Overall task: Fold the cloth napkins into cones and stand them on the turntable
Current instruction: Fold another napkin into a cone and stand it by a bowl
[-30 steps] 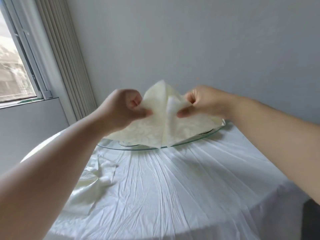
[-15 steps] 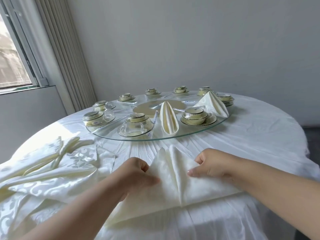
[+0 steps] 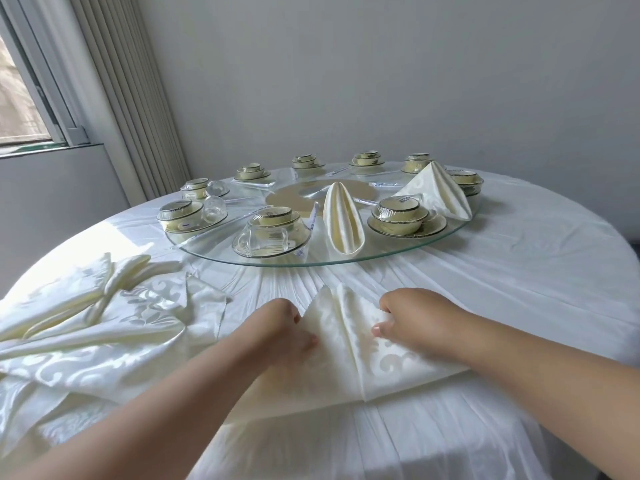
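Head camera view: a person's left hand (image 3: 284, 327) and right hand (image 3: 412, 318) each pinch a fold of a cream cloth napkin (image 3: 349, 348) lying on the white-draped table (image 3: 519, 271), just short of the glass turntable (image 3: 398, 259). Two folded napkins stand on the turntable, one near its front edge (image 3: 341, 221), another at the right (image 3: 438, 192), among wrapped bowl sets. More unfolded napkins (image 3: 93, 320) lie heaped at left.

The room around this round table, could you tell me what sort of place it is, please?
Probably a restaurant's private dining room: a glass turntable ringed with wrapped bowl-and-plate sets, folded napkins standing on it, white tablecloth.
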{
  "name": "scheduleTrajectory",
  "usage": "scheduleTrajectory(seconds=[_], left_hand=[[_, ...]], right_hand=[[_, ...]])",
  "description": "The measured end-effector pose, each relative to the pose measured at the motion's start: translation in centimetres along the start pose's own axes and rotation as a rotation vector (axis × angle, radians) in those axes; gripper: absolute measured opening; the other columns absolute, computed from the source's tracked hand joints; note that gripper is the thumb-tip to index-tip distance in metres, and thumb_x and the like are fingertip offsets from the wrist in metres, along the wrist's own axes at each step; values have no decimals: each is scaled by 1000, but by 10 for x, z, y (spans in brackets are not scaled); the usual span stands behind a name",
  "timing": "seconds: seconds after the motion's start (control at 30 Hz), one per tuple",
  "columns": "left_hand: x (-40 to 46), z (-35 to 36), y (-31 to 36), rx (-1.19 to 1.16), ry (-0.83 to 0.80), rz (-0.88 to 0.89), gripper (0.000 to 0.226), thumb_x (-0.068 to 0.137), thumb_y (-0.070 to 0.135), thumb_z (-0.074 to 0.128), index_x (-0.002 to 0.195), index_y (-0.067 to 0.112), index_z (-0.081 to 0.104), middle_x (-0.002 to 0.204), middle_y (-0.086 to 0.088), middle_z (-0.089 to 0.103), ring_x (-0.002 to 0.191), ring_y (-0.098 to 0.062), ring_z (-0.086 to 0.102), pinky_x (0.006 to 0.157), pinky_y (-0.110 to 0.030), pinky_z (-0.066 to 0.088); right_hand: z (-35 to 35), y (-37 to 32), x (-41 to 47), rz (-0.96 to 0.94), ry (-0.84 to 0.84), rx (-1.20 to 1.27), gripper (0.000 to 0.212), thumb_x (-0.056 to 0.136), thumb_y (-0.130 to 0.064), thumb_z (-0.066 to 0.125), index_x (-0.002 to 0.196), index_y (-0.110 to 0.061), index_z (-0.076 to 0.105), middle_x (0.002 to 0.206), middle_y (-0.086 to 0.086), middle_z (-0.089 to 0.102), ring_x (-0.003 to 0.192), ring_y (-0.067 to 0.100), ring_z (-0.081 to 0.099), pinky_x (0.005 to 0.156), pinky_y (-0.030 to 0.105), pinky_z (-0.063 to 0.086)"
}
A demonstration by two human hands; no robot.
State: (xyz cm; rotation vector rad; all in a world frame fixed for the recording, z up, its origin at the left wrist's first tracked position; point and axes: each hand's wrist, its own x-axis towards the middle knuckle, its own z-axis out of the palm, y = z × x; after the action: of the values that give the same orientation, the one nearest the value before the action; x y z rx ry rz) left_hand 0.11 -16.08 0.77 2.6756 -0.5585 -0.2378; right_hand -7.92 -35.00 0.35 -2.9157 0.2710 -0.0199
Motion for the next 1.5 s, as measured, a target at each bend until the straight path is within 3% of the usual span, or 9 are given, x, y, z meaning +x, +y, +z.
scheduleTrajectory(seconds=[0.27, 0.43, 0.6, 0.77, 0.9, 1.03, 1.13, 1.27, 1.5], left_hand=[[18, 8, -8, -38, 22, 5, 18, 81, 30, 69, 80, 14, 62, 74, 1, 59, 61, -15, 51, 51, -23, 35], [13, 19, -17, 8, 259, 127, 50, 73, 39, 76, 114, 27, 49, 108, 4, 46, 106, -19, 42, 80, -25, 31], [5, 18, -9, 39, 227, 487, 7, 82, 19, 69, 86, 25, 69, 82, 13, 56, 76, -1, 48, 65, -9, 33], [-4, 17, -8, 47, 162, 536, 19, 91, 23, 54, 99, 28, 71, 94, 13, 65, 80, 1, 55, 69, -5, 36], [-18, 13, -9, 55, 40, 620, 39, 97, 42, 44, 133, 29, 52, 128, 12, 56, 110, -1, 52, 85, -7, 33], [-34, 19, -19, 169, -190, 666, 81, 86, 66, 36, 152, 32, 6, 157, 19, 6, 143, 5, 5, 108, -6, 0], [-31, 23, -30, 420, -178, 745, 88, 85, 72, 26, 151, 27, -11, 156, 13, -17, 141, 3, -20, 108, -10, -18], [-18, 25, -40, 535, -180, 819, 93, 78, 81, -1, 151, 25, -14, 159, 6, -17, 143, -2, -21, 119, -27, -7], [-20, 25, -38, 451, -196, 797, 95, 72, 84, -10, 148, 28, -19, 157, 10, -23, 140, 2, -26, 119, -28, -7]], right_hand=[[7, 4, 23, 49, -54, 5, 36, 90, -46, 59, 90, -10, 57, 101, 6, 58, 80, 20, 54, 57, 29, 33], [10, 7, 18, 56, -16, 154, 36, 85, -44, 65, 106, -25, 43, 112, -4, 45, 98, 15, 45, 69, 25, 34], [14, 4, 12, -198, 223, 119, 31, 87, -29, 64, 117, -30, 55, 111, -10, 43, 115, 11, 36, 101, 30, 32], [15, 4, 3, -344, -14, 226, 30, 98, -24, 46, 124, -22, 62, 121, -11, 58, 115, 8, 50, 100, 31, 40], [23, 10, 2, -365, -141, 63, 43, 104, -33, 30, 145, -25, 39, 154, -13, 29, 141, 0, 20, 117, 25, 15], [32, 16, 3, -398, -183, -3, 49, 104, -39, 21, 151, -28, 20, 158, -18, 11, 143, -6, 2, 119, 29, 4], [32, 20, 2, -423, -208, -56, 52, 102, -44, 16, 152, -32, 9, 157, -22, 2, 141, -10, -8, 119, 30, -2], [27, 21, 3, -461, -224, -156, 56, 100, -48, 12, 152, -31, 1, 158, -21, -6, 139, -10, -15, 118, 29, -8], [31, 22, 2, -457, -221, -184, 83, 77, -70, -9, 151, -33, -6, 157, -20, -13, 139, -8, -20, 119, 32, -8]])
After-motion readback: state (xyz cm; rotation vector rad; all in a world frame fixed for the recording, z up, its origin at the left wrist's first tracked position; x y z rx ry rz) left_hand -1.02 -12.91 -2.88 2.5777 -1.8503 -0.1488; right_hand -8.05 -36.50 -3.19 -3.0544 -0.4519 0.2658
